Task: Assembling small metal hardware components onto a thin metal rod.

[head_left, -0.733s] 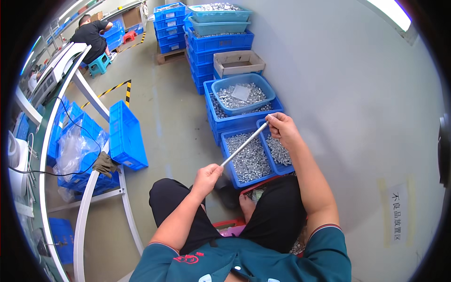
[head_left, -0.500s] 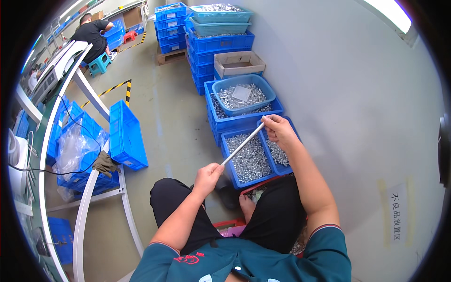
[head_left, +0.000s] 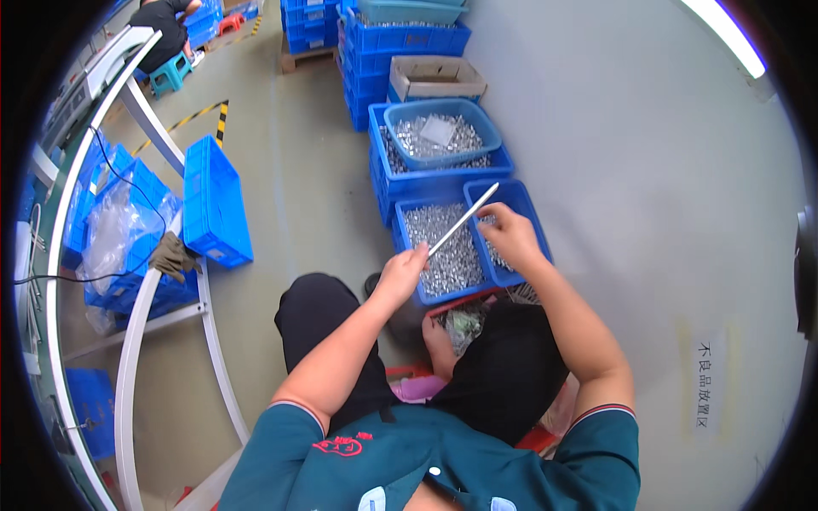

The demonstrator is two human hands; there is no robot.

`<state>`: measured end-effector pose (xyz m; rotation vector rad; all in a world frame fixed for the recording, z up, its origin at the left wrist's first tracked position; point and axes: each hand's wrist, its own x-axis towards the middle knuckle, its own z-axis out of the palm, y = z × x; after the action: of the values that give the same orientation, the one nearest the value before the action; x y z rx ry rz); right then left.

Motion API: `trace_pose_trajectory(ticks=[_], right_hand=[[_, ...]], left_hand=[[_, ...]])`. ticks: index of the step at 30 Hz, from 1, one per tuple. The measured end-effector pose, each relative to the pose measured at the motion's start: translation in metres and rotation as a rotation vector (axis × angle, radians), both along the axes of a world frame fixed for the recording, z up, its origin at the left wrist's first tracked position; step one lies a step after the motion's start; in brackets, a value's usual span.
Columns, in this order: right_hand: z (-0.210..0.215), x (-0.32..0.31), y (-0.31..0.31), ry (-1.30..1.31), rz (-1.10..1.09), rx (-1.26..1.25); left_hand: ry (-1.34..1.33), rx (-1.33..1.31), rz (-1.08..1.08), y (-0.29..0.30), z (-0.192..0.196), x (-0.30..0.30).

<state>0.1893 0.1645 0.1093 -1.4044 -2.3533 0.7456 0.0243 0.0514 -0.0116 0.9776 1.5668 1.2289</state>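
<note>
I sit over two small blue bins (head_left: pixel 398 223) filled with small silvery metal parts (head_left: pixel 445 249). My left hand (head_left: pixel 402 271) is shut on the lower end of a thin metal rod (head_left: pixel 464 220), which slants up and to the right above the bins. My right hand (head_left: pixel 509 236) hovers over the right bin with curled fingers, its fingertips at the rod's middle. Whether they pinch the rod or a part is too small to tell. The rod's upper tip sticks out past that hand.
Behind the bins a larger blue crate (head_left: pixel 385 166) carries a round basin (head_left: pixel 494 128) of parts, then a cardboard box (head_left: pixel 434 85) and stacked blue crates (head_left: pixel 409 38). A blue crate (head_left: pixel 213 200), gloves (head_left: pixel 175 255) and a white frame (head_left: pixel 136 341) lie left. A person (head_left: pixel 162 21) sits far off. Wall at right.
My right hand has slid down from the rod's upper tip to about its middle. The left hand keeps its hold on the lower end.
</note>
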Motion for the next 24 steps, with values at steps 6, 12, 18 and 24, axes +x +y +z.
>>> trace_pose_trajectory(ticks=[6, 12, 18, 24], right_hand=[[-0.030, 0.006, -0.039, -0.370, 0.680, 0.506], [-0.059, 0.039, -0.011, -0.422, 0.653, 0.528], [-0.094, 0.088, 0.036, -0.455, 0.432, 0.409], [-0.120, 0.132, 0.088, -0.602, 0.144, 0.318]], left_hand=[[-0.500, -0.235, -0.103, 0.021, 0.029, 0.037], [-0.555, -0.420, -0.199, 0.023, 0.030, 0.064], [-0.236, -0.390, -0.222, 0.004, 0.007, 0.081], [-0.258, -0.424, -0.297, -0.021, 0.028, 0.059]])
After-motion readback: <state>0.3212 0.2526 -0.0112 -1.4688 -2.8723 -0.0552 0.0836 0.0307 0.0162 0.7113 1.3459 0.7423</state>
